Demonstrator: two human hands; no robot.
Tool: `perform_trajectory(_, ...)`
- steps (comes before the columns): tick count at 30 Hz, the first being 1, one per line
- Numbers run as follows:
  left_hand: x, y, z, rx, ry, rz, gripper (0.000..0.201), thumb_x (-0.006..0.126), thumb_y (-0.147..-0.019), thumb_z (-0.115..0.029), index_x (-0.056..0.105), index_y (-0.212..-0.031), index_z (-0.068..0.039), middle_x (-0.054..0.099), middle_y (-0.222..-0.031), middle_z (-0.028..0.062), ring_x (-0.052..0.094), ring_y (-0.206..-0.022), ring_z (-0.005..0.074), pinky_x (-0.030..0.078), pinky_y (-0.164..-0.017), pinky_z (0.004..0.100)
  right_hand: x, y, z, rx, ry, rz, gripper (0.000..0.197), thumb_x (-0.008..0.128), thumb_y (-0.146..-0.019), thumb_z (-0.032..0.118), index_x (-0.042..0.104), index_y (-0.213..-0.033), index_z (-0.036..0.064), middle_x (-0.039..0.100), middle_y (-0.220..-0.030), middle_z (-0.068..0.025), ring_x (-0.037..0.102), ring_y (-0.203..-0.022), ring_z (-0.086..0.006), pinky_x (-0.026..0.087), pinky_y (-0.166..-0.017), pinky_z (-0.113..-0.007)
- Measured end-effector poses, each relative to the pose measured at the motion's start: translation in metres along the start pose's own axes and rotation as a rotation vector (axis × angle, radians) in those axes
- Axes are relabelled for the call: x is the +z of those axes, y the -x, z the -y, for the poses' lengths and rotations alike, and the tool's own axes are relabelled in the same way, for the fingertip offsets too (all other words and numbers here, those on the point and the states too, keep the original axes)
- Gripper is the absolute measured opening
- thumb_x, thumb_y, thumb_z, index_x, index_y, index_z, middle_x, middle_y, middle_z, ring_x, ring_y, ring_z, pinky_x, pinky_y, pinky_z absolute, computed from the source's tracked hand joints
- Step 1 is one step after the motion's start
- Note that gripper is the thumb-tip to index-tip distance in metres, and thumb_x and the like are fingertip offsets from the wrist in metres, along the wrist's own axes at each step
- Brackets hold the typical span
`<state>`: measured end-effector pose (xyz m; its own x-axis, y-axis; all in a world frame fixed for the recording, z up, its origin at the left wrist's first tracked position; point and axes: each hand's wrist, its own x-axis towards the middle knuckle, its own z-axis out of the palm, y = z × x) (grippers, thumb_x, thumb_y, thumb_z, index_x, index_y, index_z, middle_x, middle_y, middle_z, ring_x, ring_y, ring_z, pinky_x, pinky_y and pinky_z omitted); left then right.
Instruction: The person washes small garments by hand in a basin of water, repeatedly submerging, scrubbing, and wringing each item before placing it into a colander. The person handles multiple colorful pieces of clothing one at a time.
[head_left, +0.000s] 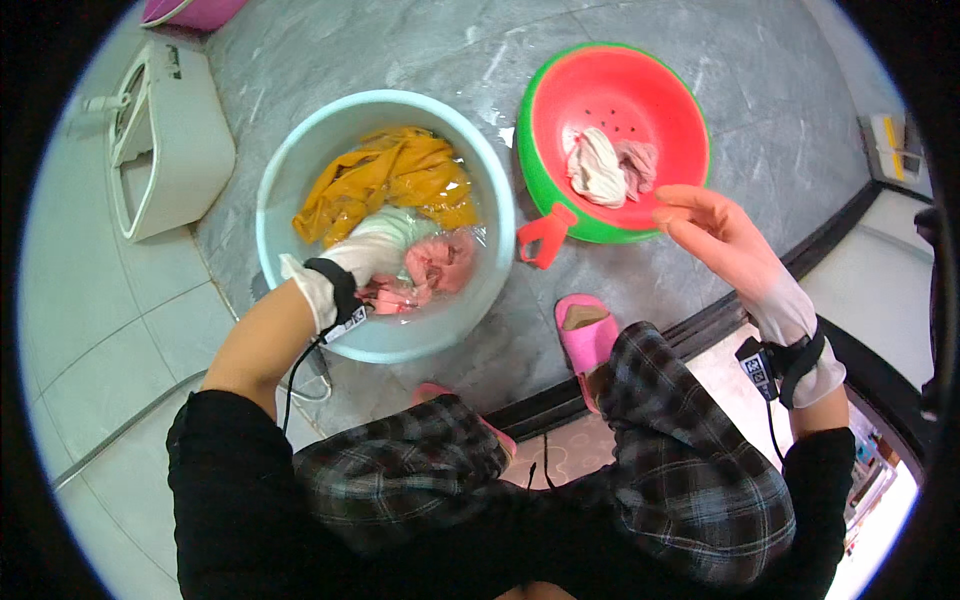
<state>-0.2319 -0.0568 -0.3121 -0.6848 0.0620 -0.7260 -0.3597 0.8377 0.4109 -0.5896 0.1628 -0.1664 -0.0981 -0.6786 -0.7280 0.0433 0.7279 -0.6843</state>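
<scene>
My left hand [366, 257], in a pale glove, reaches into the water of a light blue basin [500, 170]. Its fingers are under the surface and cannot be made out. Around it lie a mustard-yellow cloth [385, 180], a pink cloth [440, 262] and something pale green under the water. My right hand [722, 243], in a glove with orange fingers and a whitish cuff, hovers by the rim of a red and green watermelon-patterned basin [560, 95]. Its fingers are apart and slightly bent, with nothing between them. Inside that basin rest a crumpled white cloth [597, 168] and a mauve cloth [637, 168].
A red handle [545, 237] sticks out from the watermelon basin toward me. Wet grey tiles [420, 50] lie under both basins. A white plastic container [185, 150] stands at the left wall. My pink slippers [588, 335] are beside a dark door sill [545, 408].
</scene>
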Motion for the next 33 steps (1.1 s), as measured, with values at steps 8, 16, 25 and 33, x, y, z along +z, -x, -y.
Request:
perform_trajectory(8,-0.032,0.029,-0.016,-0.028,0.765,-0.023,0.049,0.078,-0.075,-0.032,0.064,-0.113,-0.006,0.067,-0.102,0.0106,0.061,-0.095,0.0195,0.047,-0.086,0.0329,0.001,-0.028,-0.041,-0.227,0.726,0.027,0.066,0.072,-0.082,0.027,0.047,-0.137,-0.0014,0.056,-0.131,-0.0205,0.055,-0.122,-0.0307,0.044,-0.102,-0.038)
perform_trajectory(16,-0.034,0.065,-0.049,-0.178,0.421,-0.155,0.066,0.075,-0.076,-0.029,0.053,-0.135,-0.01,0.049,-0.139,0.0165,0.048,-0.129,0.0325,0.037,-0.108,0.038,0.049,-0.078,-0.045,-0.361,0.721,0.325,0.081,0.069,-0.077,0.005,0.031,-0.148,0.0025,0.047,-0.142,-0.023,0.046,-0.132,-0.0343,0.036,-0.111,-0.038)
perform_trajectory(25,-0.019,0.091,-0.048,-0.297,0.544,-0.427,0.07,0.071,-0.08,-0.037,0.047,-0.141,-0.011,0.045,-0.143,0.0215,0.043,-0.134,0.0352,0.035,-0.111,0.0383,0.045,-0.068,-0.03,-0.384,0.847,0.507,0.08,0.063,-0.074,-0.003,0.034,-0.148,0.0049,0.046,-0.144,-0.0206,0.045,-0.133,-0.0328,0.035,-0.112,-0.037)
perform_trajectory(33,-0.006,0.08,-0.042,-0.108,0.467,-0.109,0.072,0.075,-0.074,-0.031,0.049,-0.14,-0.015,0.05,-0.138,0.0197,0.051,-0.125,0.0328,0.041,-0.102,0.0389,0.034,-0.064,-0.031,-0.426,0.963,0.499,0.081,0.06,-0.071,-0.005,0.039,-0.147,0.0102,0.049,-0.142,-0.0176,0.049,-0.129,-0.034,0.039,-0.108,-0.037)
